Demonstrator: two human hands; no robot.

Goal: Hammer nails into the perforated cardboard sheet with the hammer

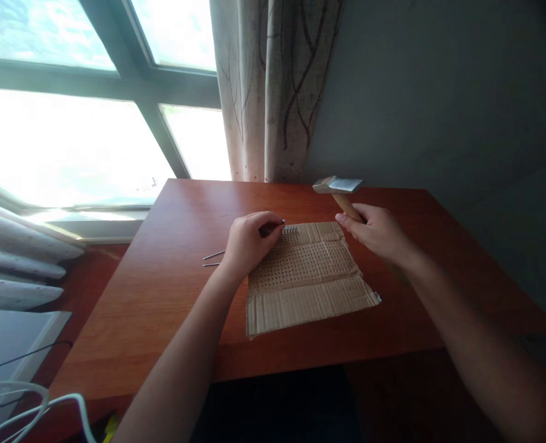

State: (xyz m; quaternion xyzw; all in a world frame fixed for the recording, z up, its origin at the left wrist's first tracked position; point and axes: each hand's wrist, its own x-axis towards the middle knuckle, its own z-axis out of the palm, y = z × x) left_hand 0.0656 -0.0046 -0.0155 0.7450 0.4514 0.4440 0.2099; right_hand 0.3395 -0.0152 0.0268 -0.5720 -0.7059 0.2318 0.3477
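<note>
Hammer (337, 185) held near pierced cardboard (307, 264)

The handle (348, 207) is gripped by the right hand (378, 231); a small nail-like piece (283, 221) is pinched by the left hand (252, 239).

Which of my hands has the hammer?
Your right hand holds the hammer by its handle; your left hand is at the far left of the cardboard.
</note>
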